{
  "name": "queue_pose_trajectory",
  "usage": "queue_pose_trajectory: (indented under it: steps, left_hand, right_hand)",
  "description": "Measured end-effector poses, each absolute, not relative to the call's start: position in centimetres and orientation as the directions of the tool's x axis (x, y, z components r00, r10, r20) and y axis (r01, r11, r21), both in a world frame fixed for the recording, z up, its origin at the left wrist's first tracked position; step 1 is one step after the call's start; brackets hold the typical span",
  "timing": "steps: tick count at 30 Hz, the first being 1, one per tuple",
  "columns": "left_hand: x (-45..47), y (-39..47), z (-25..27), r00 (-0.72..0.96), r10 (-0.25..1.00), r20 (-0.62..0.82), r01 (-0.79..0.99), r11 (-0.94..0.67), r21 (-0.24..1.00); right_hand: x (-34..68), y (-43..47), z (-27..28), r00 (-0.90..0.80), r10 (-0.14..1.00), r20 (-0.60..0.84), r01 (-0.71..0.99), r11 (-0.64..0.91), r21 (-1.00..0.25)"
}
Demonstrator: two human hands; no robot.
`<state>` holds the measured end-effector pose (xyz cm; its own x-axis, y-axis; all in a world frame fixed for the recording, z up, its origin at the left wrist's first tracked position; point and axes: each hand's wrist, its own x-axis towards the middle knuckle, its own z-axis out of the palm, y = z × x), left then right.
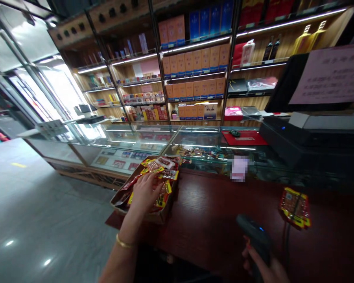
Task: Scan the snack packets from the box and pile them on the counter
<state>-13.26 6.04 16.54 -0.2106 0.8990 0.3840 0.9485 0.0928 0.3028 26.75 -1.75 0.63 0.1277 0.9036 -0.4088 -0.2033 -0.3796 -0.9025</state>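
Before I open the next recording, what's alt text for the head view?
A person's left hand is over red-and-yellow packets in a cardboard box; the right hand grips a handheld scanner. Lit shelves stand behind.

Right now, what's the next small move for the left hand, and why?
I'd probably close the left hand on one red-and-yellow plastic packet and lift it: the fingers lie over the packets in the open brown cardboard box, and the right hand holds a black pistol-shaped scanner. Whether the left hand grips one now, I can't tell.
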Motion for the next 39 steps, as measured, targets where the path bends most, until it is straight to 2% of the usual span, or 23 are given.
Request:
queue_pose_trajectory:
  steps: [2, 4, 8, 11, 14, 17, 21, 25, 27, 31, 33, 39]
  left_hand:
    - [-16.3, 5.0, 15.1, -0.297, 0.930, 0.219, 0.946, 0.254, 0.203]
    - [-17.5, 4.3, 13.6, -0.362, 0.921, 0.142, 0.928, 0.342, 0.151]
    - [-17.3, 3.7, 11.9, -0.392, 0.902, 0.180, 0.916, 0.364, 0.170]
    - [-16.9, 3.6, 11.7, -0.403, 0.881, 0.247, 0.909, 0.355, 0.216]
    - [-16.6, 3.0, 12.0, -0.378, 0.837, 0.396, 0.914, 0.270, 0.303]
    - [-15.3, 2.1, 13.0, -0.381, 0.787, 0.485, 0.862, 0.114, 0.493]
    - [-10.6, 1.7, 13.8, -0.462, 0.776, 0.428, 0.660, -0.022, 0.751]
    - [-5.0, 3.1, 10.9, -0.229, 0.924, 0.307, 0.461, -0.175, 0.870]
    - [-3.4, 3.9, 8.5, -0.164, 0.960, 0.226, 0.377, -0.151, 0.914]
    - [-2.9, 4.7, 5.0, -0.176, 0.983, -0.047, 0.156, 0.075, 0.985]
    - [-3.3, 4.7, 4.2, -0.167, 0.977, -0.134, 0.075, 0.148, 0.986]
    - [-4.3, 4.6, 3.5, -0.179, 0.982, -0.066, 0.089, 0.083, 0.993]
  right_hand:
    - [25.4, -1.4, 1.1, 0.125, 0.931, -0.342, -0.172, -0.319, -0.932]
    - [24.0, -1.0, 1.5, 0.116, 0.951, -0.286, -0.207, -0.258, -0.944]
    - [22.3, -0.7, 1.7, 0.124, 0.952, -0.279, -0.332, -0.225, -0.916]
    - [22.5, -0.8, 1.5, 0.140, 0.950, -0.278, -0.363, -0.212, -0.907]
    - [22.9, -1.0, 1.2, 0.118, 0.953, -0.279, -0.388, -0.214, -0.897]
    - [22.8, -1.0, 1.1, 0.096, 0.959, -0.266, -0.396, -0.208, -0.894]
    - [22.6, -0.9, 0.9, 0.135, 0.962, -0.239, -0.352, -0.179, -0.919]
    - [22.4, -1.1, 0.8, 0.173, 0.964, -0.204, -0.236, -0.160, -0.959]
    - [22.4, -1.5, 0.9, 0.166, 0.963, -0.210, -0.192, -0.178, -0.965]
    - [22.4, -3.1, 1.4, 0.178, 0.972, -0.154, 0.010, -0.158, -0.987]
    - [22.4, -3.9, 1.6, 0.187, 0.975, -0.122, 0.088, -0.140, -0.986]
    - [22.2, -4.6, 2.1, 0.172, 0.978, -0.116, 0.165, -0.145, -0.976]
